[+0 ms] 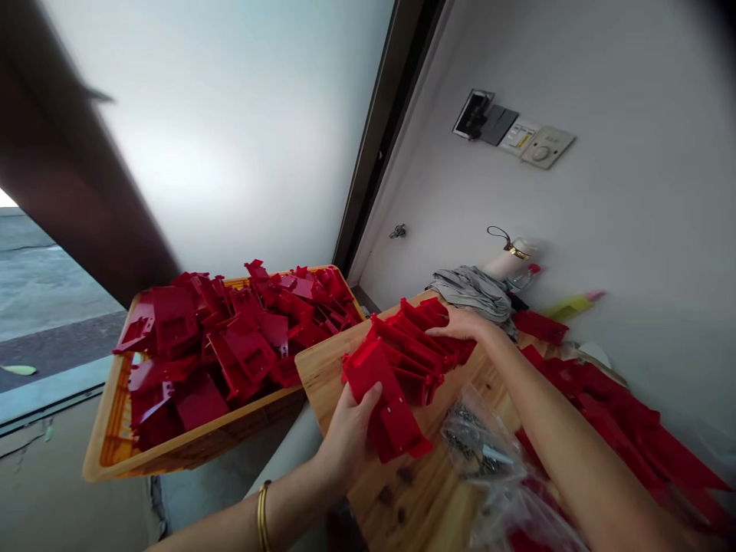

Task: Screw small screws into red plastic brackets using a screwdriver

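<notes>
We have the row of red parts (411, 345) at the centre, leaning piece against piece on the wooden bench (325, 364). Our left hand (345, 433), at seven o'clock of the row, pinches the front red piece (388, 402), thumb flat on its face. Our right hand (463, 326) touches the row's far end, at two o'clock; we cannot tell whether its fingers grip or only steady it.

The yellow crate (189, 452), heaped with similar parts, sits at nine o'clock, just beside the bench. Uneven pressure from our hands could fan the leaning row apart, and pieces might slide off the edge towards it. At five o'clock, the clear bag of small metal pieces (477, 445) lies near enough to be snagged by a slipping part.

Our left fingertips are hidden behind the front piece, the bag's contents are blurred by plastic, and the red pile (626, 422) at four o'clock partly disappears behind our right forearm.
</notes>
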Demonstrator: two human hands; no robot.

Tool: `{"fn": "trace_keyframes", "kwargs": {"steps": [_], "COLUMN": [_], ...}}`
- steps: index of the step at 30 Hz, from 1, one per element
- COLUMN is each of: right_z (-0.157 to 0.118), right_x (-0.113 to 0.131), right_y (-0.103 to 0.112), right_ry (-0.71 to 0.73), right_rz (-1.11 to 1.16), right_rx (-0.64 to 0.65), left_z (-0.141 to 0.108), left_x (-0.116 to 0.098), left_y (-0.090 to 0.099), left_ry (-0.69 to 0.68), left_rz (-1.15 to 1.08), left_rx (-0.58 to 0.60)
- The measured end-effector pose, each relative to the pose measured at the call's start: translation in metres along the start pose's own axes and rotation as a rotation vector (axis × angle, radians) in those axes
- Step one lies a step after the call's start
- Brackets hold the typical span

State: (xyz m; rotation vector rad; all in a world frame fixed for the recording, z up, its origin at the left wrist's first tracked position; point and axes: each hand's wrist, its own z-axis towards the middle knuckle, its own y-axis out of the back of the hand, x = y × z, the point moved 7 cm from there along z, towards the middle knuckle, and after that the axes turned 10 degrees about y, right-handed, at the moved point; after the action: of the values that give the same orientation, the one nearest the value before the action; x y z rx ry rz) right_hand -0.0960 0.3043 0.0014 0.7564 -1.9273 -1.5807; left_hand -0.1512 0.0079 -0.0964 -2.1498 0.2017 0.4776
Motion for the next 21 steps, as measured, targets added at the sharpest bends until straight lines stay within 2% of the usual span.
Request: {"fn": "trace_keyframes", "kwargs": {"steps": [3,6,11,15,21], "right_z": [-0.005,-0.012,-0.025,-0.027,-0.031], "right_x": [0.003,0.008,0.024,0.033,0.037], "right_y": [-0.011,-0.015,-0.016,-0.017,-0.018], "right_ry": [-0.049,-0.101,-0.14,-0.167,-0.119], "right_rz": [-0.03,-0.061,-0.1,-0.129,-0.115], "right_rx": [0.093,0.118,0.093,0.059,0.073], "left_z": [0.006,0.013,0.025,0.032,0.035], "left_x": [0.002,0.006,0.008,0.019,0.023], "left_y": [-0.004,-0.01,-0.02,-0.026,-0.02], "left_ry": [0.015,0.098,0.155,0.189,0.125], "left_rz": [-0.044,-0.088,-0.178,-0.203,-0.135], "left_rx": [-0.024,-0.057,-0.061,-0.037,-0.019]}}
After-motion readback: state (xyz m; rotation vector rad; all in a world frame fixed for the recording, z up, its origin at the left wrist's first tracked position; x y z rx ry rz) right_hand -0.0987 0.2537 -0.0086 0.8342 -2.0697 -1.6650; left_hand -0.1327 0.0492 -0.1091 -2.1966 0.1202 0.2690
